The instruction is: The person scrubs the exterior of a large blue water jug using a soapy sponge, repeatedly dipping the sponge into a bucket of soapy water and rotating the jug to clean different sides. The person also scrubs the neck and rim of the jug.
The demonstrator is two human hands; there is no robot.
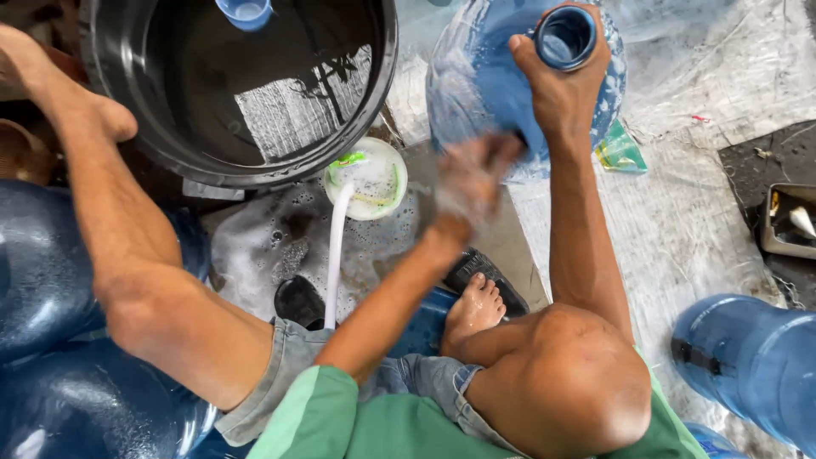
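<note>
A big black tub [246,85] with water in it is seen at the top, and every place here is told from it. A small blue cup [245,12] is floating inside the tub at its far edge. To the right of the tub, a big blue water jug [484,85] is tipped over on the wet plastic sheet [705,212]. The neck of the jug is gripped tight by the right hand [557,89], with the fingers closed around it. The side of the jug is touched by the left hand [472,178], which is soapy and blurred, so it cannot be told if it is open or closed. More blue jugs [68,340] are lying below the tub on the left, and another jug [752,361] is far to the lower right. Just below the tub's rim, a small white bowl [367,177] of suds is set, and a white hose [336,246] is hung into it.
</note>
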